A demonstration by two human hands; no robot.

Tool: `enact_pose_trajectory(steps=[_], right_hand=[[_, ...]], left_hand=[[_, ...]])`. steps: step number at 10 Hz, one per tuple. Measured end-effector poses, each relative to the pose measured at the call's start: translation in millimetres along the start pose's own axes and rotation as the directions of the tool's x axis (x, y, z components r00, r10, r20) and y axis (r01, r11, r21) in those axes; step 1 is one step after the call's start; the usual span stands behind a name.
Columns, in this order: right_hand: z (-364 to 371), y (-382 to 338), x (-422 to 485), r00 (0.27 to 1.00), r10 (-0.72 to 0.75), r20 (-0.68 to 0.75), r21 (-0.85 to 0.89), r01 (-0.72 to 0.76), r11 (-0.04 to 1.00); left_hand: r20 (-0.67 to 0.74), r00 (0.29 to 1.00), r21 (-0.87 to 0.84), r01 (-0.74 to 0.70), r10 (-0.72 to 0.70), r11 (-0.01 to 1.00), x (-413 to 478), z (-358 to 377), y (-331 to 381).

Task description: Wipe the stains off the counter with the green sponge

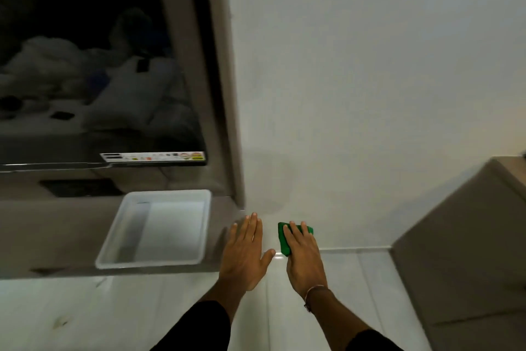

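Note:
The green sponge [283, 237] lies flat against a white surface [341, 180] near its lower edge, and my right hand [303, 258] presses on it with the fingers spread over its top. Part of the sponge shows to the left of the fingers and past the fingertips. My left hand [246, 251] rests flat beside it, palm down, fingers straight and slightly apart, holding nothing. A faint greyish smudge [273, 202] marks the white surface just above both hands. The grey counter [57, 231] runs to the left.
A white plastic tub [113, 254] sits on the grey counter left of my left hand. Above it hangs a dark screen [85, 66] with a sticker strip. A grey-brown block [461, 251] stands at the right. Pale glossy tiles [85, 316] fill the foreground.

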State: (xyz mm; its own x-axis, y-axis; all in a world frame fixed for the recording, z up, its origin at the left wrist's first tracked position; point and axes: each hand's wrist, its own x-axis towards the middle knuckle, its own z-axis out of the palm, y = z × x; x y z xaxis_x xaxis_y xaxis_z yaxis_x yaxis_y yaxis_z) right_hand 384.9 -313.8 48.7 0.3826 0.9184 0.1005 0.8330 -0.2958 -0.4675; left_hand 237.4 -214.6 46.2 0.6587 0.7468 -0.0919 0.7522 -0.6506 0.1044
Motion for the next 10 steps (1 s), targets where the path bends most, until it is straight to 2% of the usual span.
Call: enact_pose_trajectory(steps=[2, 4, 7, 8, 10], right_hand=[[87, -124, 48, 0.989, -0.073, 0.13, 0.018, 0.071, 0.997], [157, -212, 92, 0.96, -0.165, 0.226, -0.001, 0.17, 0.985], [227, -229, 138, 0.945, -0.065, 0.321, -0.121, 0.109, 0.987], [240, -231, 139, 0.913, -0.053, 0.405, -0.186, 0.139, 0.973], [249, -229, 135, 0.894, -0.067, 0.443, -0.195, 0.169, 0.966]], left_hand=[[0.048, 0.992, -0.002, 0.116, -0.115, 0.993, -20, -1, -151], [0.093, 0.975, 0.026, 0.199, -0.201, 0.98, -25, 10, -269], [0.134, 0.977, -0.015, 0.173, -0.169, 0.985, -1, 35, -339], [0.152, 0.973, -0.071, 0.188, -0.176, 0.98, -2, 46, -351], [0.15, 0.972, -0.097, 0.197, -0.181, 0.976, -1, 50, -352]])
